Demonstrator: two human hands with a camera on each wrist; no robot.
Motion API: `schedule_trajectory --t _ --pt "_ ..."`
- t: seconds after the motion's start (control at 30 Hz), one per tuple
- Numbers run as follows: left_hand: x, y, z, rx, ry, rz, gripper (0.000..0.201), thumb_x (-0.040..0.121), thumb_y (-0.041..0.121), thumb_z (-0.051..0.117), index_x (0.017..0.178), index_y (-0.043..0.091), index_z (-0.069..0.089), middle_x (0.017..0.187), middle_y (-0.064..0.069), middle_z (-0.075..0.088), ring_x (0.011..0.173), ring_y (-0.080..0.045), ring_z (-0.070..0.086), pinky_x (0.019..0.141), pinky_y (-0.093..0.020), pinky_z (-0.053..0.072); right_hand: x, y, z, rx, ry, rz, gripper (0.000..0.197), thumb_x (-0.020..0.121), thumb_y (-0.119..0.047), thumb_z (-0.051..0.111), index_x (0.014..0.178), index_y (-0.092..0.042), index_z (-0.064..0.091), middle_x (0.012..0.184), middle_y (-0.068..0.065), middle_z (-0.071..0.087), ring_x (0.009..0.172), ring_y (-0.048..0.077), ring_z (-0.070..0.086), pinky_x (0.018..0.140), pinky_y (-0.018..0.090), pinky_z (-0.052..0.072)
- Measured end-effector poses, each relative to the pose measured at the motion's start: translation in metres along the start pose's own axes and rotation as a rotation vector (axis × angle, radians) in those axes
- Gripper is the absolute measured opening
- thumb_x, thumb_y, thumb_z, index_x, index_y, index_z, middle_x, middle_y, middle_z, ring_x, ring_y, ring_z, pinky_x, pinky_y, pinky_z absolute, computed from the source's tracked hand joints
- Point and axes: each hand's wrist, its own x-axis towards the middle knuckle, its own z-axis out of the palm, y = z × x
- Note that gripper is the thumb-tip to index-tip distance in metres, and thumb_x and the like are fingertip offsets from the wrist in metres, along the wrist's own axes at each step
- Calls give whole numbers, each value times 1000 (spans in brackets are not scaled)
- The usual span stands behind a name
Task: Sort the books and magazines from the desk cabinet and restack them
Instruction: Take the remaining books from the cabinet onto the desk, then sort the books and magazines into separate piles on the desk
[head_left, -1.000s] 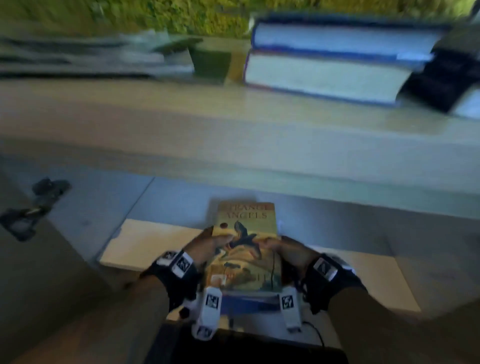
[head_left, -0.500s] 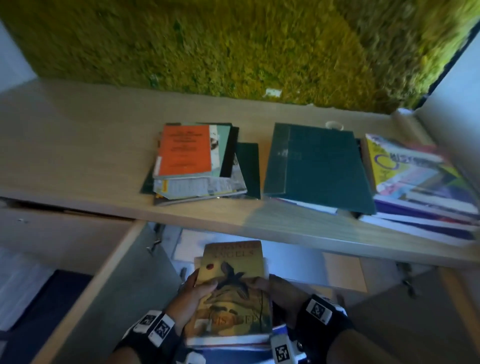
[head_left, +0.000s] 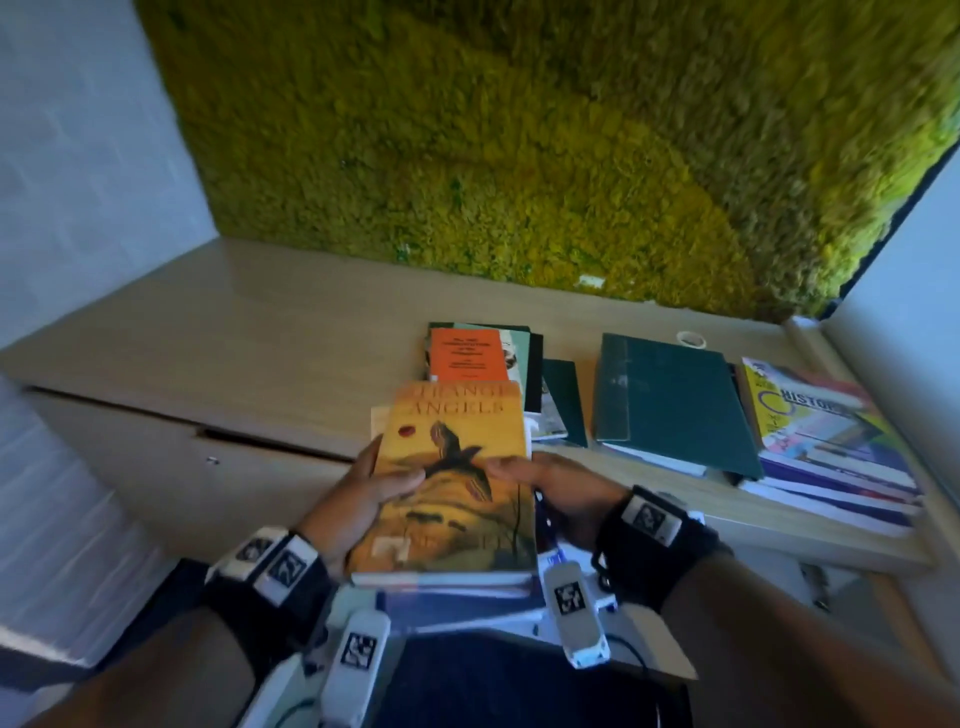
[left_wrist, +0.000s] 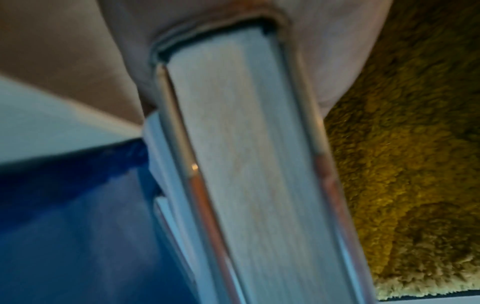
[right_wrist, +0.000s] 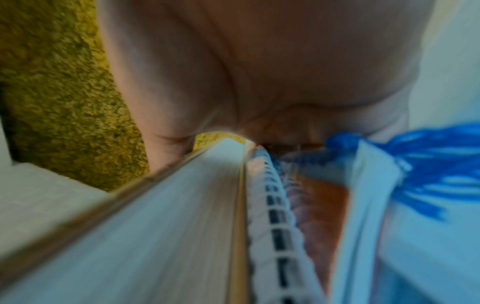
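Together, both hands, left hand (head_left: 358, 499) and right hand (head_left: 563, 493), clamp a small stack of books (head_left: 457, 488) from either side, thumbs on top, keeping it level above the desk (head_left: 291, 332) near sorted piles (head_left: 670, 400).

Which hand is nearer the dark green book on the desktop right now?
Right. The right hand grips the right edge of the carried stack, with the dark green book just up and to its right; the left hand grips the stack's far edge.
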Motion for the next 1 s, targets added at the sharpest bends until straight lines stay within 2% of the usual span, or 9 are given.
schedule_trajectory --t 0.13,0.23,0.37,0.53,0.63,0.7,0.83,0.9,1.0 --pt "43 52 -21 37 89 89 61 91 3 65 144 23 44 125 -26 67 105 -48 68 78 -57 60 43 -59 -7 79 -2 -83 14 99 -21 63 105 -11 70 72 -2 77 58 10 72 49 18 53" --pt "87 83 -42 89 182 97 70 90 5 68 149 28 39 124 -21 69 97 -41 71 79 -51 61 101 -86 -15 77 23 -114 10 94 -23 72 97 -16 78 91 5 81 79 19 75 81 34 63" --pt "144 115 -71 159 283 88 64 93 3 63 148 27 42 118 -15 70 90 -31 70 74 -40 56 176 -113 -21 84 -20 -77 23 93 -24 73 109 -6 73 80 10 78 45 16 67 37 21 46" --pt "193 132 -112 263 429 57 72 90 5 65 152 25 36 130 -9 64 97 -26 67 71 -36 56 263 -122 -13 95 -58 30 81 45 -59 96 108 -10 78 108 21 77 73 37 61 60 40 49" --pt "213 135 -137 278 482 14 68 95 2 60 151 31 34 121 -3 65 78 -19 73 58 -33 59 272 -136 -8 172 -106 67 31 78 -44 84 89 -16 74 73 -5 76 80 26 64 76 38 53" --pt "226 136 -157 246 483 -41 77 95 2 59 156 33 25 133 -5 61 87 -25 73 63 -35 60 280 -138 -4 142 -162 103 21 90 -40 74 93 -20 67 91 -4 74 90 21 60 91 41 52" --pt "240 130 -177 472 404 -169 93 85 14 76 159 30 21 162 -2 31 139 -31 43 108 -44 40 288 -138 -7 -57 -139 81 44 84 -44 78 114 -15 64 111 20 65 99 30 64 94 45 49" --pt "245 134 -173 604 378 -169 83 81 12 79 151 22 35 145 -4 51 116 -25 57 95 -31 48 279 -143 -21 -175 -142 54 43 98 -30 66 134 -7 58 137 28 57 128 37 57 106 46 46" --pt "250 141 -157 976 569 -13 55 93 27 68 143 16 48 127 -4 62 97 -24 66 74 -29 53 269 -139 -63 -362 -51 -13 42 100 -29 64 132 -3 61 130 28 62 110 28 63 104 57 47"
